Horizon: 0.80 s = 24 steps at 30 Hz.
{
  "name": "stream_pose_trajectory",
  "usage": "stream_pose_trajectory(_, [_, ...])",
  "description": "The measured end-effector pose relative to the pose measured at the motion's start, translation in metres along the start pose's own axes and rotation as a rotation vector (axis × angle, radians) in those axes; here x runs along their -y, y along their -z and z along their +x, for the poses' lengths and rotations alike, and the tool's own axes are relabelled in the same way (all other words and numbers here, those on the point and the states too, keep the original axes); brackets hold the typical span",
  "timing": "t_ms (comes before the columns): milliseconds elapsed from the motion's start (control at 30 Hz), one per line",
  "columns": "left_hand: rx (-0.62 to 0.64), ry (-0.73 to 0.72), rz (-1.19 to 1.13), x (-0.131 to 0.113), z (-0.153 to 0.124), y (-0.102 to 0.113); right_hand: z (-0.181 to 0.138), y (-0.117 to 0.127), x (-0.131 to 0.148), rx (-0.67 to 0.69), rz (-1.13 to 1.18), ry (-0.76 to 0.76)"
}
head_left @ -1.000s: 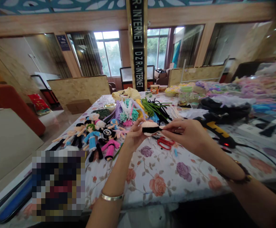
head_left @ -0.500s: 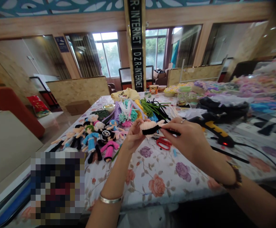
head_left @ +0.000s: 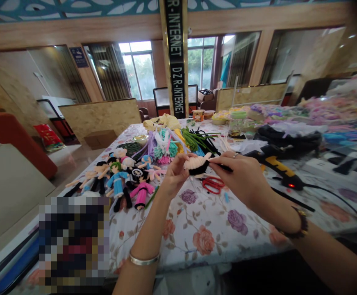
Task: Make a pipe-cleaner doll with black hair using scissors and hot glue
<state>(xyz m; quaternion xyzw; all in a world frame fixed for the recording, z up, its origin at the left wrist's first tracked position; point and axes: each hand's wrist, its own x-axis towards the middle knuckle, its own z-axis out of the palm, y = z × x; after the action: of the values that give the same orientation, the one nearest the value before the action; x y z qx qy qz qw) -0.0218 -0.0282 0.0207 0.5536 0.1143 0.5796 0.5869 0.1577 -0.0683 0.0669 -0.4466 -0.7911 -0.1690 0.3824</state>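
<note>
Between my hands is a cream, ribbed doll piece (head_left: 194, 163) made of fuzzy stems, with black along its lower side. My left hand (head_left: 178, 171) is closed around its left end. My right hand (head_left: 241, 172) pinches a black fuzzy stem (head_left: 226, 167) at the piece's right end; the stem runs back under the palm, and a black length (head_left: 293, 199) shows beyond the wrist. Red-handled scissors (head_left: 212, 185) lie on the table just below the hands. Left of them sit several finished fuzzy dolls (head_left: 117, 178), one in blue and one in pink.
Bundles of coloured fuzzy stems (head_left: 166, 145) lie behind the hands. To the right rests a black and yellow glue gun (head_left: 281, 168) with a lit red light and a trailing cable. A floral cloth (head_left: 203, 221) covers the table. Plastic bags (head_left: 292, 135) crowd the far right.
The cream piece has tilted, its right end now higher, and more of its ribbed side shows. My right hand has shifted slightly left, drawing the black stem along with it.
</note>
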Motion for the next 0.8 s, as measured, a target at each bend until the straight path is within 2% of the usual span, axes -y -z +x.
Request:
stream_pose_trajectory(367, [-0.029, -0.048, 0.060, 0.003, 0.002, -0.001, 0.000, -0.007, -0.002, -0.031, 0.025, -0.034])
stream_pose_trajectory(533, [-0.003, -0.090, 0.115, 0.006, 0.003, -0.001, 0.001, -0.010, -0.003, -0.032, 0.059, -0.046])
stream_pose_trajectory(800, [0.032, -0.140, 0.192, 0.010, 0.005, 0.002, -0.002, -0.022, -0.005, -0.128, -0.031, -0.034])
